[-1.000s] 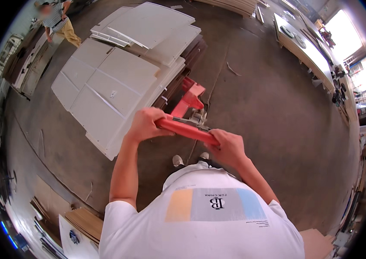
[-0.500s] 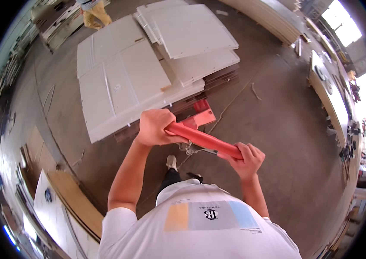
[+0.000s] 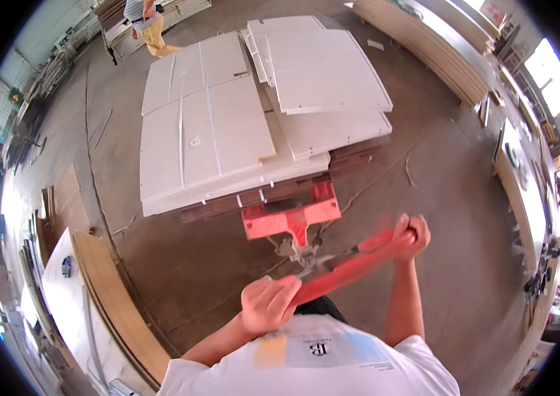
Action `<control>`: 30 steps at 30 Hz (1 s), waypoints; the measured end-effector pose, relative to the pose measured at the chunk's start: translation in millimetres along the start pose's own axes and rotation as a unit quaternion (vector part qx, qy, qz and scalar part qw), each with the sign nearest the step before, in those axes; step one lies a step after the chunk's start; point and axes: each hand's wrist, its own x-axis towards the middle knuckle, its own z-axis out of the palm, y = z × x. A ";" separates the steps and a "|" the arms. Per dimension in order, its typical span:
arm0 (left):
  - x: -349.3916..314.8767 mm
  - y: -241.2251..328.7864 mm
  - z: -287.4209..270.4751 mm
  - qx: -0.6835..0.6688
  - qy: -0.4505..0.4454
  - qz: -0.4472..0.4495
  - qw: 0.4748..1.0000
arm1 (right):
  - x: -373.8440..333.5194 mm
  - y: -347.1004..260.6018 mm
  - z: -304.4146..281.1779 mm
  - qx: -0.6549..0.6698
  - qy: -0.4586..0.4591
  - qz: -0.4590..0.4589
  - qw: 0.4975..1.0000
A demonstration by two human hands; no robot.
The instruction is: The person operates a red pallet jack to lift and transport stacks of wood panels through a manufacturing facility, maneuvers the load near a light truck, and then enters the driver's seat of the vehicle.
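Note:
Both my hands grip the red handle (image 3: 349,272) of a pallet jack, one at each end. My left hand (image 3: 269,303) is closed round the near left end, close to my shirt. My right hand (image 3: 413,237) is wrapped round the far right end. Motion smears the handle's middle. Beyond it is the red pallet jack body (image 3: 296,222), standing at the near side of a stack of white panels (image 3: 217,142). Part of a brown slatted pallet (image 3: 240,200) shows under the panels; the jack's forks are hidden beneath the load.
A person (image 3: 150,30) in yellow trousers stands beyond the load at the far left. Long board stacks (image 3: 419,53) lie at the far right. A workbench (image 3: 521,178) runs along the right. Boards (image 3: 118,290) lie near left. A loose strap (image 3: 410,173) lies on the floor.
The handle has swung: its left end came nearer my body and its right end turned farther away. The jack's red body now faces me more squarely. Both hands keep their grip.

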 end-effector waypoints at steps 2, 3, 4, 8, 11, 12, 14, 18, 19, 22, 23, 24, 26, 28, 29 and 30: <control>0.5 -1.9 -3.1 0.014 0.005 0.001 1.000 | 1.9 -13.9 3.3 0.010 0.016 0.122 0.992; 1.0 -1.6 -4.0 0.013 -0.004 -0.002 1.000 | -0.8 -12.9 -5.3 0.021 0.015 0.118 0.993; 2.4 0.8 -4.0 0.014 -0.012 -0.005 1.000 | -3.8 -10.1 -15.8 0.006 0.011 0.072 0.997; 10.5 33.2 15.3 0.042 0.022 -0.073 0.996 | 24.5 3.8 -11.4 0.043 -0.020 0.054 0.997; 9.3 62.6 23.8 0.147 0.048 -0.088 0.984 | 24.7 12.2 -15.7 0.114 -0.055 0.032 0.991; 13.6 68.4 25.4 0.156 0.049 -0.092 0.982 | 28.0 13.8 -16.2 0.124 -0.057 0.031 0.990; 18.6 75.6 25.3 0.150 0.050 -0.134 0.978 | 35.0 17.0 -15.1 0.120 -0.062 -0.017 0.991; 16.6 72.6 28.0 0.173 0.046 -0.137 0.974 | 43.7 24.4 -14.7 0.136 -0.110 -0.016 0.984; 12.7 72.1 27.4 0.172 0.041 -0.140 0.974 | 45.2 25.9 -10.3 0.164 -0.122 -0.013 0.979; 6.9 67.1 33.5 0.230 0.026 -0.103 0.967 | 50.3 32.1 1.0 0.196 -0.122 -0.011 0.973; 7.4 66.1 34.7 0.227 0.026 -0.097 0.969 | 52.6 34.4 3.8 0.199 -0.125 -0.019 0.972; 8.1 65.2 35.2 0.226 0.026 -0.090 0.970 | 54.1 35.1 4.7 0.203 -0.125 -0.027 0.971; 13.1 64.7 36.2 0.220 0.030 -0.092 0.971 | 55.1 34.0 1.2 0.206 -0.126 -0.018 0.970; 16.9 70.8 35.3 0.196 0.022 -0.115 0.974 | 55.2 32.1 -5.4 0.183 -0.138 -0.017 0.973; 16.5 72.2 36.6 0.191 0.025 -0.128 0.973 | 57.7 30.8 -4.7 0.188 -0.127 -0.020 0.974; 16.4 73.2 36.7 0.200 0.031 -0.120 0.972 | 61.0 28.1 -0.9 0.186 -0.101 -0.030 0.977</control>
